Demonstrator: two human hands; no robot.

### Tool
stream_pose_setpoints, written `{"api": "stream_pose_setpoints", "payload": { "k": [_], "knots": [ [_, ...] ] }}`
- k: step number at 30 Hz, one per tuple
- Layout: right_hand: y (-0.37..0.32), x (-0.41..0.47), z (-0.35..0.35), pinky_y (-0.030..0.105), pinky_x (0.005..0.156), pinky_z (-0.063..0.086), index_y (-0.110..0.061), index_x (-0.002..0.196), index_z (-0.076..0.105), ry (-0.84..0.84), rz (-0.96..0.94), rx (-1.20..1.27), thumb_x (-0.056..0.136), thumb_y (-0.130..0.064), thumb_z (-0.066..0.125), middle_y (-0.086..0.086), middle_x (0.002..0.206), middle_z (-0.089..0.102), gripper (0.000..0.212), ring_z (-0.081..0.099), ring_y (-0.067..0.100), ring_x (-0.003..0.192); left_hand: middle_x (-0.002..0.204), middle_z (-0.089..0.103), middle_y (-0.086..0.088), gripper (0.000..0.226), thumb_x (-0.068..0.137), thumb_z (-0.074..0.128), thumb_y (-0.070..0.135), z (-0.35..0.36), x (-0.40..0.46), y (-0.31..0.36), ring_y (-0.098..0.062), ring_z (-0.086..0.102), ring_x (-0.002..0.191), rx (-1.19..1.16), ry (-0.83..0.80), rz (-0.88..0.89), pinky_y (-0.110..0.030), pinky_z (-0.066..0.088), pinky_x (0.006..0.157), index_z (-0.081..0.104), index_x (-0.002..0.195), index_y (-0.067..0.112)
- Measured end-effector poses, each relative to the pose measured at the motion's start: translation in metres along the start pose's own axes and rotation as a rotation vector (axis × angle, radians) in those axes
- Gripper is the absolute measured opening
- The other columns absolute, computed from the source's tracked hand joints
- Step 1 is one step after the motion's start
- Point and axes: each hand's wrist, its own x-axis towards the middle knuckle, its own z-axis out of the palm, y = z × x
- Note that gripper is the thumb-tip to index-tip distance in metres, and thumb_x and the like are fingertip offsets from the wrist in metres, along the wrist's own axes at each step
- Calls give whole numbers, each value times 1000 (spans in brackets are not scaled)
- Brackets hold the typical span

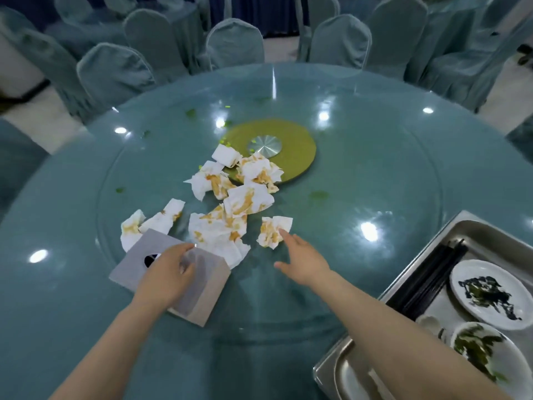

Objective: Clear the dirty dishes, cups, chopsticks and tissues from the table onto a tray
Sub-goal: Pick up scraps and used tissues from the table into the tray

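- Lying scattered mid-table: stained tissues (230,203), roughly a dozen crumpled pieces, orange-smeared, spreading from the green turntable disc (291,157) toward the near edge. None on the tray.
- Sitting apart at the near right of the cluster: one stained tissue (272,230).
- Reaching toward that piece: right hand (302,264), fingers extended and spread, index fingertip touching its near edge; nothing pinched.
- Resting on the grey tissue box (170,275): left hand (170,272), fingers curling over the top near the opening; holding or only steadying, cannot tell.
- Standing at the near right table edge: metal tray (450,235), already carrying black chopsticks (432,278) and two dirty plates (490,293) with dark green leftovers. Cups not made out clearly.
- Showing no dishes or chopsticks: glass table (375,168); only green scraps and the tissues remaining.
- Judging progress: crockery stage apparently finished, tissue stage just starting; all tissues remaining to be gathered.
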Motion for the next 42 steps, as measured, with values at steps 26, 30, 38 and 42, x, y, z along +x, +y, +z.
{"api": "stream_pose_setpoints", "payload": {
  "k": [26, 30, 38, 42],
  "knots": [
    [9, 99, -20, 64, 110, 13, -58, 138, -19, -123, -238, -221, 62, -72, 68, -2, 153, -35, 116, -6, 38, 145, 118, 36, -8, 92, 63, 83, 33, 26, 114, -61, -23, 52, 96, 121, -369, -158, -30, 43, 90, 31, 138, 46],
    [17, 100, -16, 60, 107, 20, -50, 144, 16, -57, -182, -345, 75, -66, 61, -7, 160, -1, 84, 5, 32, 144, 116, 30, 2, 100, 68, 78, 36, 40, 112, -51, -18, 53, 91, 292, -392, 14, -24, 44, 82, 14, 142, 53],
    [51, 68, -39, 34, 80, 46, -9, 105, 65, -56, -73, 24, 88, -16, 56, 10, 113, 64, 21, 60, 29, 104, 108, 32, 11, 74, 83, 66, 19, 62, 104, -21, -6, 47, 78, 332, -481, 214, -18, 35, 61, 30, 136, 56],
    [59, 48, -53, 8, 67, 42, -19, 104, 62, -45, -62, 246, 91, -14, 53, 2, 107, 63, 17, 60, 8, 87, 103, 42, 6, 42, 83, 57, 7, 78, 100, -3, -16, 52, 83, 239, -389, 188, -25, 41, 64, 53, 106, 41]
  ]
}}
